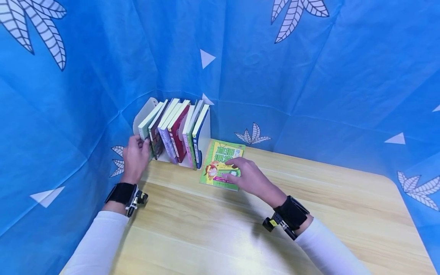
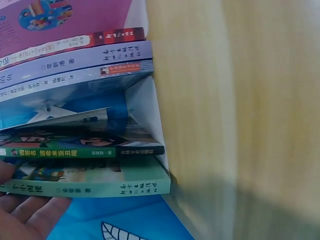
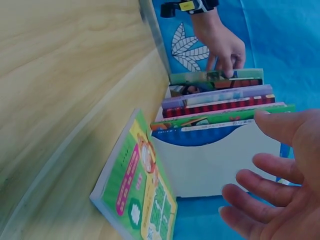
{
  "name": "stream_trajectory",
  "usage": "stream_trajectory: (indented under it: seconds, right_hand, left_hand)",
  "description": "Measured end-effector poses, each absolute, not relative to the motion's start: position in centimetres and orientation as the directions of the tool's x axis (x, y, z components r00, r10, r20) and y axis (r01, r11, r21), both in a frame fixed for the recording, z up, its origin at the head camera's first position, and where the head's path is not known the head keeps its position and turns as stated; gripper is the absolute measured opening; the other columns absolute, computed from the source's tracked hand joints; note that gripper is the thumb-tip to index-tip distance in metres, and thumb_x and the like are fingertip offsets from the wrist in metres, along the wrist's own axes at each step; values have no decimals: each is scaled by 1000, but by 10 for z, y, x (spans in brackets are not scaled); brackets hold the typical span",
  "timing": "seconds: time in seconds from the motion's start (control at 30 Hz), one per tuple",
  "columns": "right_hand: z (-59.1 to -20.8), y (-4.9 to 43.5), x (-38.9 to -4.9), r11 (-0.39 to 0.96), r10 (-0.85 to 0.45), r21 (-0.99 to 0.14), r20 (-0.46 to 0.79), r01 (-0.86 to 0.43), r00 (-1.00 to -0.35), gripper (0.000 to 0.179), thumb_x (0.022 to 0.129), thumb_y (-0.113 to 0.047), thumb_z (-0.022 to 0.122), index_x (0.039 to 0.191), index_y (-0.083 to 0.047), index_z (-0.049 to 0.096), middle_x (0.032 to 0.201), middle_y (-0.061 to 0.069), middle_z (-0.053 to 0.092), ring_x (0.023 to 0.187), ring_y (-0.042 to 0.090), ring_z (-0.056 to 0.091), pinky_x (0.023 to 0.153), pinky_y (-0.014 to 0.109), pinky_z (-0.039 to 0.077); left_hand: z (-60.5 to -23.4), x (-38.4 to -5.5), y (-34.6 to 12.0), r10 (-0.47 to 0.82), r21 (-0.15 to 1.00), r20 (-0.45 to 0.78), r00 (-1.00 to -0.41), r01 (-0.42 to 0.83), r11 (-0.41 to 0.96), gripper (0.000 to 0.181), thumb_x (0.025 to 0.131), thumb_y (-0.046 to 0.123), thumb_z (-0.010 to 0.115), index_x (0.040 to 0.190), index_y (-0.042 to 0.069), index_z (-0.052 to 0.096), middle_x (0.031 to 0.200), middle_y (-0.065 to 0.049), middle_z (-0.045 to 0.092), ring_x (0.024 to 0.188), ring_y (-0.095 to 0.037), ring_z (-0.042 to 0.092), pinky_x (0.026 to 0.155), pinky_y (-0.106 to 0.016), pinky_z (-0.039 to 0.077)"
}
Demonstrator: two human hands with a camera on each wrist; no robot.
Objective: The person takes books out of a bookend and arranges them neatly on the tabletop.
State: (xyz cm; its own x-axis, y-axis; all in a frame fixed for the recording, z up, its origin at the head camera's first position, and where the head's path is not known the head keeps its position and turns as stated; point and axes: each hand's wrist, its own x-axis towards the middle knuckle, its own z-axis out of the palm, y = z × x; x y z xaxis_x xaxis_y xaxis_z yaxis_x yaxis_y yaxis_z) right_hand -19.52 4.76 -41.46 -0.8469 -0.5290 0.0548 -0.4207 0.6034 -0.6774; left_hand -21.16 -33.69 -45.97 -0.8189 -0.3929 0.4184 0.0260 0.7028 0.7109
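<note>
Several books stand upright in a white book rack (image 1: pixel 205 133) at the back left of the table. My left hand (image 1: pixel 136 156) pinches the pale green book (image 2: pixel 85 188) at the row's left end, with the thumb on one cover and the fingers on the other. Beside it leans a dark-spined book (image 2: pixel 85 151). A green and yellow book (image 1: pixel 220 179) lies flat on the table, right of the rack. Over its right side hovers my right hand (image 1: pixel 250 175), fingers spread and slightly bent, holding nothing. In the right wrist view, a gap shows between that hand (image 3: pixel 295 175) and the book.
Purple (image 1: pixel 168 143), red (image 1: pixel 178 139) and blue (image 1: pixel 199 145) books fill the rack's middle and right. A blue cloth (image 1: pixel 309 95) with leaf prints hangs behind and to the left. The wooden table (image 1: pixel 206 233) has a rounded far right corner.
</note>
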Motion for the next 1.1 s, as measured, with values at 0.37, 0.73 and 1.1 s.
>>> stream_trajectory:
  seconds: [0.37,0.73,1.1]
  right_hand:
    - [-410,42,-190,594,-545,-670,72,-445,-835,52,96,-36,75,136,-6,65,135,13,69,121,30,69,102,48,58]
    - [-407,36,-190,564,-562,-683,94,-464,-822,52,94,-35,78,135,-7,66,134,13,70,120,31,69,101,48,59]
    - [-402,27,-189,574,-561,-671,96,-469,-823,51,93,-35,78,135,-7,66,135,11,70,118,27,70,101,46,59]
  left_hand:
    - [-461,-171,-334,-479,744,436,-762,5,668,37,110,22,51,132,-7,48,130,-35,66,114,-51,67,87,-64,55]
    - [-445,-131,-335,-546,727,526,-652,12,686,37,106,19,59,127,-9,50,123,-34,69,111,-52,68,91,-61,49]
    - [-430,-94,-333,-552,694,539,-636,-36,719,43,106,23,59,130,-11,49,126,-31,69,113,-48,69,88,-43,54]
